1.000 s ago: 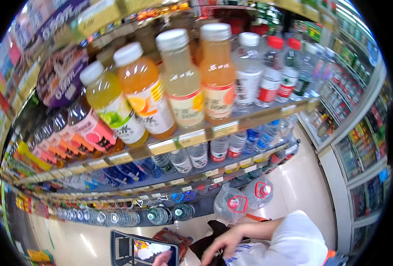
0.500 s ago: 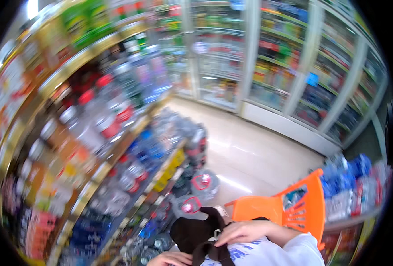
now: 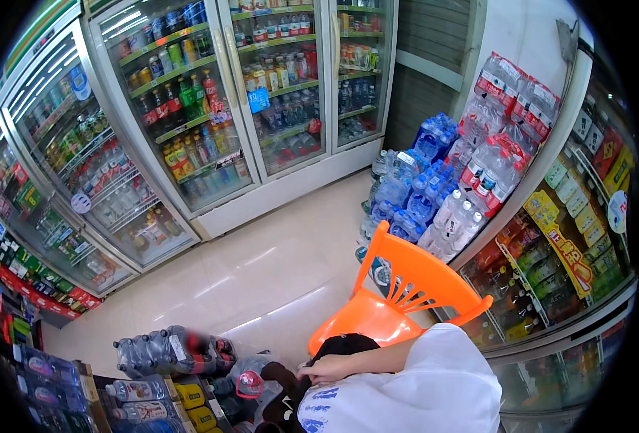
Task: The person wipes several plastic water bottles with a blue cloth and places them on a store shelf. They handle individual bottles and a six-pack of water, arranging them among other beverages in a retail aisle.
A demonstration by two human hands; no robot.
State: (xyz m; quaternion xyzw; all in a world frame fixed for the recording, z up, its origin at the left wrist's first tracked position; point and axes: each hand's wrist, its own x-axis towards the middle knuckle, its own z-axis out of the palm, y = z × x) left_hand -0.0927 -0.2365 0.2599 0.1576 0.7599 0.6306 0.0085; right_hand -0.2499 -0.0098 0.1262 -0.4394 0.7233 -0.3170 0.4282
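My right hand (image 3: 327, 369) is at the lower middle of the head view, in front of my white shirt (image 3: 413, 382). Its fingers are curled against a dark brown cloth item (image 3: 280, 382), possibly a bag with straps; its exact kind is hidden. A black part (image 3: 345, 343) of it, or a separate dark thing, shows just beyond the hand. My left hand is out of the picture. Just past the hand stands an orange plastic chair (image 3: 366, 317).
Glass-door drink fridges (image 3: 179, 108) line the far side. Shrink-wrapped water bottles (image 3: 428, 195) are stacked behind the chair. A display cooler (image 3: 550, 245) stands at right. Bottle packs (image 3: 168, 352) and a large jug with a red handle (image 3: 249, 385) sit on the floor, beside a bottle shelf (image 3: 143, 408).
The view has swung right, from the bottle shelves toward the fridges and stacked water. My left hand has left the picture. My right hand stays at the dark cloth, its fingers more curled.
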